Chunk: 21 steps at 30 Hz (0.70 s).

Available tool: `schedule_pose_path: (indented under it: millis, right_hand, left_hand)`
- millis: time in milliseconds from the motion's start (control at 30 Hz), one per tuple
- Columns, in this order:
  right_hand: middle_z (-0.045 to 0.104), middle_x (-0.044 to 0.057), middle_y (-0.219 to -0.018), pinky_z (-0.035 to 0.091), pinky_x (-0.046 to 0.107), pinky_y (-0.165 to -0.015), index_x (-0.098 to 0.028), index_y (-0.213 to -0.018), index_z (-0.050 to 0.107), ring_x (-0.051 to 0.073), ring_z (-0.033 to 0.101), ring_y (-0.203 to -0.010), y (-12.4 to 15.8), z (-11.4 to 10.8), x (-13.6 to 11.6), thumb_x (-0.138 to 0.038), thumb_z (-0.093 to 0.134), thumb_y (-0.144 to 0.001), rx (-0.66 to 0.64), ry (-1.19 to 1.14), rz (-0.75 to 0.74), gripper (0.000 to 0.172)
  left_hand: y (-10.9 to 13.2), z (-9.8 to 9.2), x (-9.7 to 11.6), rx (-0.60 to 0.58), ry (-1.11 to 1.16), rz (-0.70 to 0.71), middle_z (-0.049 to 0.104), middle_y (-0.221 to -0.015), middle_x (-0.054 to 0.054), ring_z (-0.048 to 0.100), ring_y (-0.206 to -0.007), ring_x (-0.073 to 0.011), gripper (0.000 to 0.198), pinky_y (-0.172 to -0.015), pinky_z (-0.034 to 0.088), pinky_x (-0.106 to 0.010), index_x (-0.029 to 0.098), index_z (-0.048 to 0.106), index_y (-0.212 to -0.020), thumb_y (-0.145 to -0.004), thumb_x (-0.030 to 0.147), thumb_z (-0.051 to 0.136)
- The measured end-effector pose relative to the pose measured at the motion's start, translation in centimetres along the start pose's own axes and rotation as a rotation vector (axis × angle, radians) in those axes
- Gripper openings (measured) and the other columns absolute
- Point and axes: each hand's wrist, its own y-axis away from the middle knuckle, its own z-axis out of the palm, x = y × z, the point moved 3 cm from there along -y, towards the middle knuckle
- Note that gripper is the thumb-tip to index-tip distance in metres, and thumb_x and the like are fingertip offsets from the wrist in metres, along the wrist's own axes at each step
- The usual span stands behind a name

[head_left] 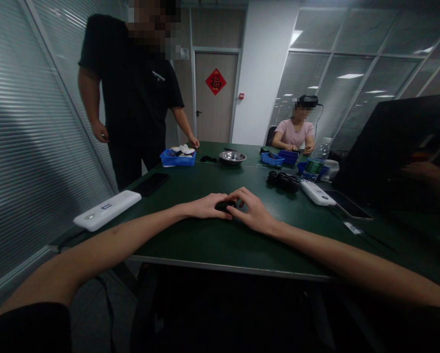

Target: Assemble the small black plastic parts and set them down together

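A small black rounded object lies between my two hands, low over the green table; its kind I cannot make out. My left hand closes on its left side, with fingers along the far edge and the thumb on the near edge. From the right, my right hand pinches its other end between thumb and bent fingers. Both forearms reach in over the table's near edge. Part of the object is hidden under the fingers.
Beyond my hands stand a steel bowl, a blue basket of items and a bundle of black things. White devices and a water bottle flank them. One person stands at left; another sits far right.
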Motion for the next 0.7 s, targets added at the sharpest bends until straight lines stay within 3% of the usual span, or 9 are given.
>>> schedule_pose_path:
  millis: [167,333,533,700]
  right_hand:
    - [0.062,0.007,-0.111,0.053,0.036,-0.083,-0.022,-0.115,0.065,0.021,0.061,-0.095,0.07,0.04,-0.14,-0.018,0.061,-0.096,-0.048,-0.043,-0.019,0.02]
    - [0.062,0.007,-0.11,0.053,0.037,-0.083,-0.023,-0.116,0.065,0.021,0.061,-0.094,0.04,-0.01,-0.06,-0.025,0.067,-0.095,-0.021,-0.019,0.0,0.022]
    - [0.062,0.007,-0.112,0.052,0.036,-0.083,-0.023,-0.115,0.064,0.021,0.061,-0.096,0.07,0.05,-0.18,-0.018,0.063,-0.094,-0.057,-0.046,-0.021,0.022]
    - [0.061,0.007,-0.113,0.053,0.037,-0.084,-0.023,-0.116,0.064,0.021,0.061,-0.097,0.07,-0.07,-0.38,-0.025,0.067,-0.094,-0.036,-0.042,-0.017,0.022]
  left_hand:
    - [0.01,-0.05,0.11,-0.001,0.0,-0.023,0.065,-0.124,-0.008,0.059,-0.118,-0.0268,0.05,-0.102,0.042,-0.039,0.02,0.063,-0.125,-0.087,0.051,0.072]
    - [0.01,-0.07,0.17,-0.017,0.017,-0.008,0.064,-0.129,-0.008,0.058,-0.119,-0.0262,0.057,-0.102,0.042,-0.038,0.021,0.058,-0.135,-0.088,0.051,0.071]
    - [-0.15,0.08,-0.25,-0.003,-0.001,-0.034,0.066,-0.121,-0.008,0.06,-0.114,-0.0265,0.05,-0.099,0.043,-0.038,0.02,0.064,-0.122,-0.086,0.053,0.073]
    - [-0.1,-0.02,0.1,-0.007,-0.012,-0.03,0.065,-0.124,-0.008,0.059,-0.115,-0.0267,0.052,-0.1,0.043,-0.038,0.02,0.061,-0.127,-0.088,0.052,0.071]
